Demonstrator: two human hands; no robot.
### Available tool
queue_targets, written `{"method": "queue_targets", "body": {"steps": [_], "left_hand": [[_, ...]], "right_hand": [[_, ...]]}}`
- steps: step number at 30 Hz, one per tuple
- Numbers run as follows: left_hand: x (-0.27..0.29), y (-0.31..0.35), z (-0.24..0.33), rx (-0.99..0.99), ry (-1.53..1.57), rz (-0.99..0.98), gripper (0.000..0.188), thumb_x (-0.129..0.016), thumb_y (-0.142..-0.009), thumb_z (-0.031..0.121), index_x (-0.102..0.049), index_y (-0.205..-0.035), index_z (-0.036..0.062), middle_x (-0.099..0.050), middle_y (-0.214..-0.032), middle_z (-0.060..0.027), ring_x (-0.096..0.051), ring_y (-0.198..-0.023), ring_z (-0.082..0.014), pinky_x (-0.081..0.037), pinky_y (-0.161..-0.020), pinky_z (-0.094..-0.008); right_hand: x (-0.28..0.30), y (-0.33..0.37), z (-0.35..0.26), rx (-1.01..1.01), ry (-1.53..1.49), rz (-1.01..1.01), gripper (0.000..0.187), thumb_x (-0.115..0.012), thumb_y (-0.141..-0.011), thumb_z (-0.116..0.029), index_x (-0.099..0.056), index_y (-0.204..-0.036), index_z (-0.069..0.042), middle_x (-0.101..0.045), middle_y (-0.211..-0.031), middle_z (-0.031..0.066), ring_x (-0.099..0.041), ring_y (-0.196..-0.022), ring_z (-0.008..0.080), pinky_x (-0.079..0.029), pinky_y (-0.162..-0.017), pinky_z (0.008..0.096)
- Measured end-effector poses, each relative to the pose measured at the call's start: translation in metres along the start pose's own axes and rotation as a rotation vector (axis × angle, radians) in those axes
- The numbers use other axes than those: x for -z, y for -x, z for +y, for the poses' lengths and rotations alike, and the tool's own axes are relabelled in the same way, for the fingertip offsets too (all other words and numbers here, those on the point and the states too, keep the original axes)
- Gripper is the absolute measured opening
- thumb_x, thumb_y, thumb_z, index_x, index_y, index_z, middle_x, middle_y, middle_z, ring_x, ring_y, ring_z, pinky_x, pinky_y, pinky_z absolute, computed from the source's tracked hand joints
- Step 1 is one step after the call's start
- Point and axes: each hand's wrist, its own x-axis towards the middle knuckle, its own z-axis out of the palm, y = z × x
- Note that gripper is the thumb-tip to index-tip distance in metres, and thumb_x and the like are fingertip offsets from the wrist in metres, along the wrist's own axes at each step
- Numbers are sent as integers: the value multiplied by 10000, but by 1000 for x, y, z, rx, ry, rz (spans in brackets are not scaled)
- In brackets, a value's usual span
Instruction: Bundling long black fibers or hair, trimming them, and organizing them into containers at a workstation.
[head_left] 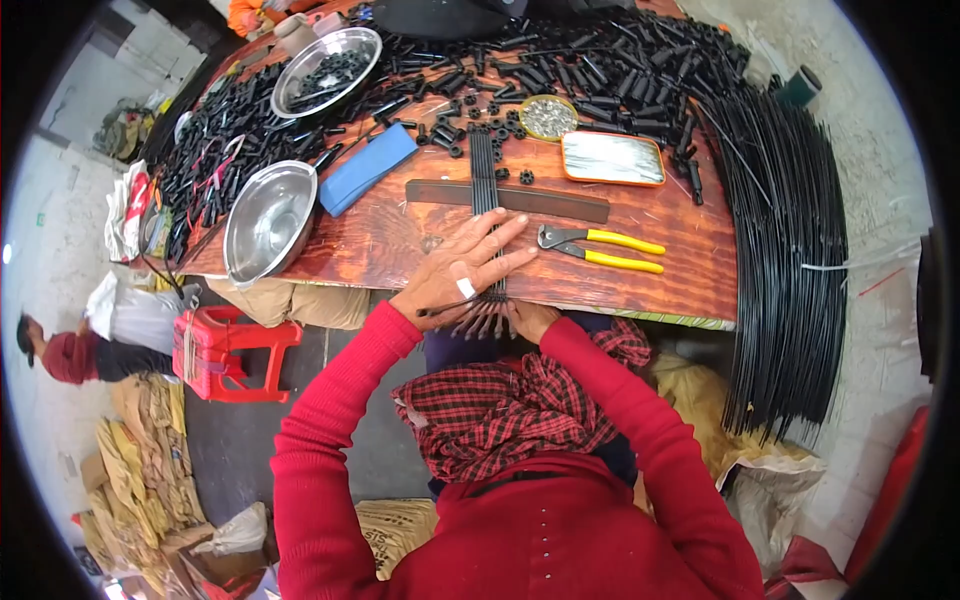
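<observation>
A row of thin black rods (483,165) lies side by side on the reddish wooden table, pointing away from me. Across them rests my left hand (468,262), fingers stretched out flat, with a white bandage on one finger. The rods' near ends (484,322) fan out past the table edge below that palm. Close beside those ends, my right hand (531,319) is curled around the rods, its fingertips partly hidden. A dark flat bar (560,204) crosses the table just beyond my fingers. Cutting pliers with yellow handles (600,248) lie to the right.
Steel bowls (268,222) and a blue folded cloth (368,168) sit left. A yellow-rimmed dish of small metal pieces (548,117) and a tray of thin pins (612,158) lie beyond. Black tubular parts (620,75) heap at the back; long black rods (785,260) hang over the right edge.
</observation>
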Motion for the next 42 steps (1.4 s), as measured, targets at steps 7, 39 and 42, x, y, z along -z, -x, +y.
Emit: {"method": "queue_targets", "body": {"steps": [7,39,42], "left_hand": [[2,5,1,-66,27,39,786,-820,-759,322,-511,-1459,145,-351,-1598,-127,-328,-1464,-373,-375,-1169,-500],[123,31,72,195,775,287,781,-840,-711,157,-550,-1420,6,-571,-1443,-158,-519,-1357,-242,-392,-1142,-399],[132,25,92,212,766,468,413,-748,-792,-3,-713,-1204,-13,-748,-1156,-122,-713,-1061,-200,-546,-945,-317]], "right_hand": [[100,42,-74,-154,-195,-268,331,-680,-915,-287,-704,-1128,-35,-733,-1004,187,-709,-905,342,-547,-812,411],[181,-23,-176,435,-42,274,264,-764,-822,-176,-732,-1062,-71,-654,-986,102,-676,-895,322,-541,-750,419],[183,-23,-183,429,-75,295,306,-757,-826,-186,-691,-1099,-64,-647,-994,106,-666,-901,334,-540,-754,440]]}}
